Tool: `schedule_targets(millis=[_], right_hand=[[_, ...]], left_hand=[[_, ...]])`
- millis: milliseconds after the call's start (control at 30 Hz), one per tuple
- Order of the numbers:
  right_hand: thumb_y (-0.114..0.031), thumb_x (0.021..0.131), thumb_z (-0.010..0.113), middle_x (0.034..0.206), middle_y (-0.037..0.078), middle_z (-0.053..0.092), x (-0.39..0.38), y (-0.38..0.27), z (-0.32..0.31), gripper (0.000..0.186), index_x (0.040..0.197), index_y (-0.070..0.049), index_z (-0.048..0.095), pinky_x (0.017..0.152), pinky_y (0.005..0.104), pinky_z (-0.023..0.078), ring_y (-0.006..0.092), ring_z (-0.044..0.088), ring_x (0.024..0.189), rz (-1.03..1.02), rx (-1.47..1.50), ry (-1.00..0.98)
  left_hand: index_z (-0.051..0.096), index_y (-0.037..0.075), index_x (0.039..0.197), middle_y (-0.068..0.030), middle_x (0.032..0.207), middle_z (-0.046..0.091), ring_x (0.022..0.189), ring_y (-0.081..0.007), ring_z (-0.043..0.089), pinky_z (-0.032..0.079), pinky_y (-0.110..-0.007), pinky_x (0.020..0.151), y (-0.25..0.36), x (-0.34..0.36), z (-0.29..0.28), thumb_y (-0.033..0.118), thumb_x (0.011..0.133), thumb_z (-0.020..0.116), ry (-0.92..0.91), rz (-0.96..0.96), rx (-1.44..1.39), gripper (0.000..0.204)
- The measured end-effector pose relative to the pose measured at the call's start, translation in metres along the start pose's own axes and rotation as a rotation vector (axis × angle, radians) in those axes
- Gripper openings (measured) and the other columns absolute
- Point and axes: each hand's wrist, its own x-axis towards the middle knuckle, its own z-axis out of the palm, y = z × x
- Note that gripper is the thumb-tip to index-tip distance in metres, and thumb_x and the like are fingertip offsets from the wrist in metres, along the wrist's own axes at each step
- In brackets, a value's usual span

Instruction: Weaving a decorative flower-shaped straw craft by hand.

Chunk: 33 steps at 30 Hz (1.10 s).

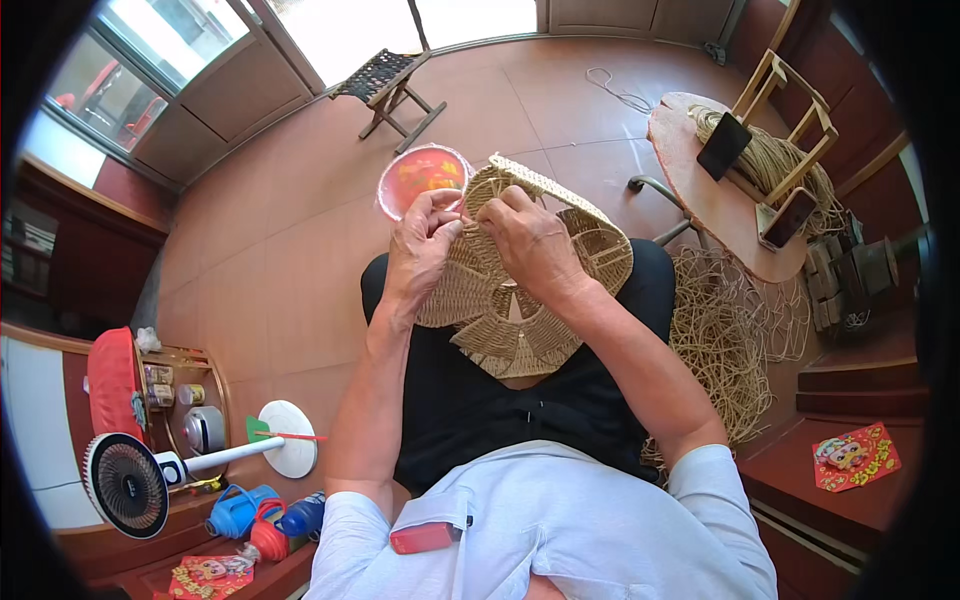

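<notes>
Wickerwork (520,290), a half-woven straw basket piece, is sitting on the person's lap, both hands pinching at its top edge. Left hand (422,248) and right hand (530,240) are gripping strands, loose straw (725,340) piling on the floor nearby.

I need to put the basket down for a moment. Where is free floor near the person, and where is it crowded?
Bare tiled floor lies to the person's left, between the pink basin, the folding stool and the white fan. The right side is crowded: a pile of straw cord beside the round table. Both hands hold the woven basket.
</notes>
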Motion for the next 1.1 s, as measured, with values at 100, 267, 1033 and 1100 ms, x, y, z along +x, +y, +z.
schedule_targets(millis=[100,267,1033,1100], right_hand=[[-0.013,0.103,0.071,0.102,0.012,0.063,-0.01,-0.001,0.0,0.008,0.107,-0.007,0.067,0.076,0.0448,0.06,0.0343,0.071,0.089,-0.085,-0.015,0.043],[-0.006,0.098,0.067,0.097,0.01,0.062,-0.029,0.01,-0.027,0.003,0.1,-0.007,0.065,0.074,0.0441,0.06,0.0307,0.072,0.084,-0.055,-0.116,0.093],[-0.009,0.101,0.072,0.094,0.012,0.078,-0.013,0.019,-0.043,0.023,0.123,-0.013,0.067,0.067,0.0442,0.06,0.0336,0.077,0.08,0.074,-0.015,0.279],[-0.008,0.104,0.068,0.09,0.015,0.075,-0.018,0.021,-0.036,0.025,0.128,-0.014,0.063,0.064,0.0464,0.059,0.0359,0.076,0.077,0.03,-0.001,0.275]], left_hand=[[0.067,0.001,0.136,-0.0065,0.108,0.078,0.098,-0.0153,0.076,0.059,-0.031,0.091,0.003,-0.006,0.008,-0.001,0.104,0.068,0.088,0.049,0.082,0.032],[0.073,0.003,0.116,-0.0065,0.105,0.077,0.095,-0.0176,0.075,0.059,-0.033,0.088,0.014,-0.018,0.017,0.002,0.103,0.072,0.306,0.089,0.299,0.014],[0.076,0.007,0.102,-0.01,0.093,0.072,0.09,-0.0323,0.067,0.056,-0.045,0.083,0.008,0.003,0.074,0.01,0.096,0.077,0.32,0.637,0.893,0.007],[0.076,0.007,0.103,-0.0105,0.095,0.069,0.093,-0.0329,0.066,0.055,-0.045,0.086,0.011,0.0,0.075,0.012,0.097,0.075,0.304,0.624,0.929,0.008]])
